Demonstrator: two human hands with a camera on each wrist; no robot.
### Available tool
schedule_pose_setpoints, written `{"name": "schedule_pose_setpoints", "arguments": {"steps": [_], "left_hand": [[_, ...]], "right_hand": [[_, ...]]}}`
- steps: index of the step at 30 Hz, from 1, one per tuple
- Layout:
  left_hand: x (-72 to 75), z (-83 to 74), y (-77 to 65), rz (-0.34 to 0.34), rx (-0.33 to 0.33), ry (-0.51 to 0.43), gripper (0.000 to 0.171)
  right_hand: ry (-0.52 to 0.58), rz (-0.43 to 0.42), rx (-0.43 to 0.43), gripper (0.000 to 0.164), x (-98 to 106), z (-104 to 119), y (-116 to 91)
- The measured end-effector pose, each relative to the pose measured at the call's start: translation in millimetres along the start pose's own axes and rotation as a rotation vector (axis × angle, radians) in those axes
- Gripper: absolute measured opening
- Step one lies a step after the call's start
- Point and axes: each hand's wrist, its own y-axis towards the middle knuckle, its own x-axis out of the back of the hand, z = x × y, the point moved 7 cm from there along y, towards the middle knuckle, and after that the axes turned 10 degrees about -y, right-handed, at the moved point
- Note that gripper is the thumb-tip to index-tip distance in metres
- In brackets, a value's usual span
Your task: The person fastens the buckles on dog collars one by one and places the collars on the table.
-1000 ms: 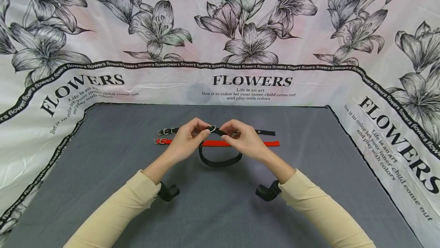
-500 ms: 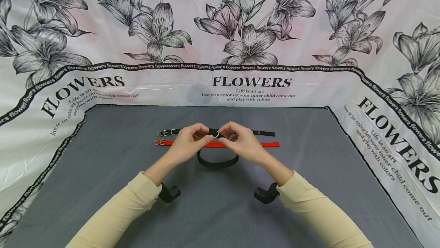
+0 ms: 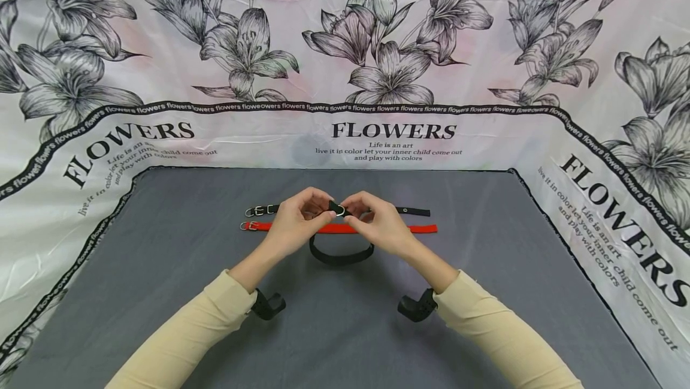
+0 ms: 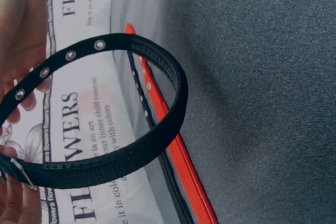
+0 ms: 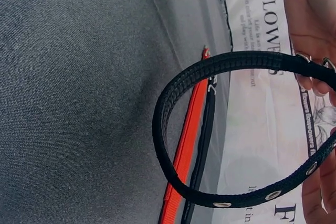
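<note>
A black dog collar point(image 3: 339, 258) is held up in a loop between both hands, above the grey cloth. My left hand point(image 3: 295, 222) pinches it at the buckle end, and a metal ring point(image 3: 341, 211) shows between the fingertips. My right hand point(image 3: 384, 222) pinches the other end, near the metal eyelets point(image 4: 71, 55). In the head view the fingertips of both hands almost meet, with a short piece of black strap between them. The left wrist view shows part of the buckle point(image 4: 23, 172); fingers hide the rest.
Behind the hands lie a second black collar point(image 3: 414, 211) and a red collar point(image 3: 336, 229), stretched out side by side with their buckles to the left. Grey cloth point(image 3: 345, 329) covers the table. Flower-printed fabric point(image 3: 399, 83) rises at the back and sides.
Both hands have drawn slightly closer together at the ring, which has shifted a little to the right. The loop hangs slightly further left than a second ago.
</note>
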Motion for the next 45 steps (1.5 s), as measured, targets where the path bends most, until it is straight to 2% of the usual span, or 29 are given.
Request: {"name": "schedule_pose_setpoints", "arguments": {"steps": [9, 11, 17, 19, 25, 33, 35, 42, 45], "left_hand": [[0.5, -1.2, 0.5, -0.020, -0.006, -0.005, 0.016], [-0.7, -9.5, -1.1, -0.017, 0.005, 0.009, 0.016], [-1.1, -4.0, 0.7, -0.023, 0.018, 0.017, 0.017], [-0.8, 1.6, 2.1, -0.025, 0.016, 0.004, 0.016], [2.8, 2.0, 2.0, -0.038, 0.022, -0.066, 0.014], [7.0, 0.6, 4.1, -0.055, 0.039, -0.171, 0.019], [7.0, -1.3, 4.1, -0.059, 0.047, -0.174, 0.019], [4.1, -25.0, -1.8, -0.049, 0.048, -0.141, 0.017], [1.7, -25.5, -1.8, -0.032, 0.045, -0.141, 0.016]], "right_hand": [[-0.018, 0.007, 0.005, 0.021, -2, 1, 2], [-0.014, 0.016, 0.003, 0.021, -3, 1, 2], [-0.023, 0.013, -0.006, 0.020, -4, 0, 4], [-0.017, 0.012, -0.007, 0.019, -4, 0, 4], [-0.004, 0.002, -0.015, 0.017, -5, -1, 5], [0.002, -0.011, -0.057, 0.021, -3, -2, 3], [0.003, -0.017, -0.059, 0.020, 0, 4, 2], [-0.019, -0.027, -0.037, 0.024, 12, 35, -3], [-0.020, -0.044, -0.030, 0.028, 13, 39, -2]]}}
